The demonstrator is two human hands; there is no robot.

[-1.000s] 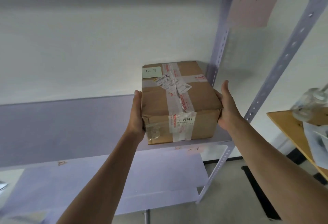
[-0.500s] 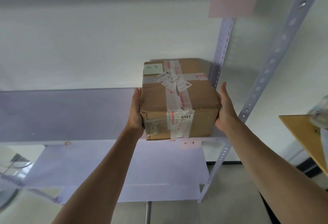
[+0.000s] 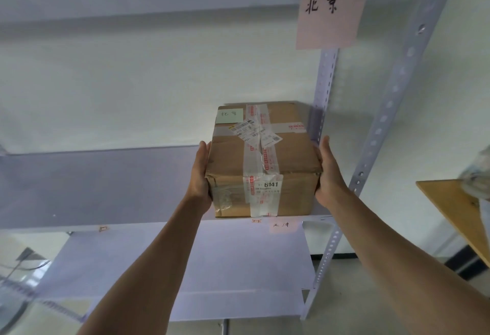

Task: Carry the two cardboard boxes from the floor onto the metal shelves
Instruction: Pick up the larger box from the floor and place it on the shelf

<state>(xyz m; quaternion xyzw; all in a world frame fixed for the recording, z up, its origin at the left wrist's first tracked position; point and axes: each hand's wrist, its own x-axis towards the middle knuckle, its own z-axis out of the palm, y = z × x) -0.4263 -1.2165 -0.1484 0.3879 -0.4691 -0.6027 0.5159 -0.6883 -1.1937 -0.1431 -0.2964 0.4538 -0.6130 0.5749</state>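
A taped brown cardboard box (image 3: 289, 154) marked 6141, with a small green note on top, sits at the right end of a pale metal shelf (image 3: 92, 186). My left hand (image 3: 200, 173) presses flat against the box's left side. My right hand (image 3: 327, 173) presses against its right side. The box's front edge is about level with the shelf's front lip. A second box is not in view.
The slotted shelf upright (image 3: 392, 101) rises just right of the box, with a pink paper label (image 3: 331, 11) on the upper shelf beam. A lower shelf (image 3: 212, 268) lies below. A wooden tabletop corner (image 3: 458, 210) juts in at the right.
The view has tilted upward, bringing the upper beam and pink label into sight. The box and both hands stay at the shelf's right end, hands still on its sides.
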